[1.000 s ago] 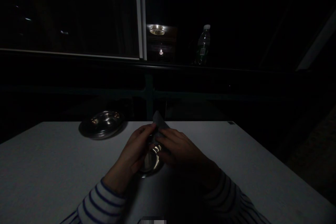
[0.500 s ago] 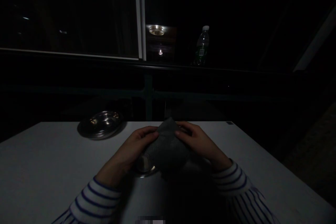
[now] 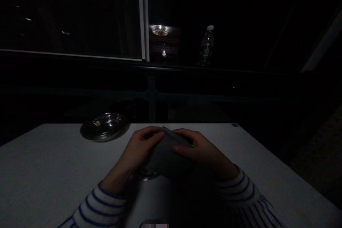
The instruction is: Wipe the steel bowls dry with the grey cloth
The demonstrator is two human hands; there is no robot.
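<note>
On my remote feed, I see the cloth [image 3: 167,156] between the left hand [image 3: 137,151] and the right hand [image 3: 199,148], above the bench [image 3: 48,171]. A dish [image 3: 147,177] sits partly hidden beneath the cloth, near the left hand. I find stacked bowls [image 3: 104,129] on the bench's far left. Behind the bench, a bottle [image 3: 206,47] stands at the ledge [image 3: 173,68], right of the window frame [image 3: 144,17].

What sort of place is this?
Probably a dim room or balcony, though it's too dark to be sure: there's a white table, a pale window frame beyond it and an upright bottle.
</note>
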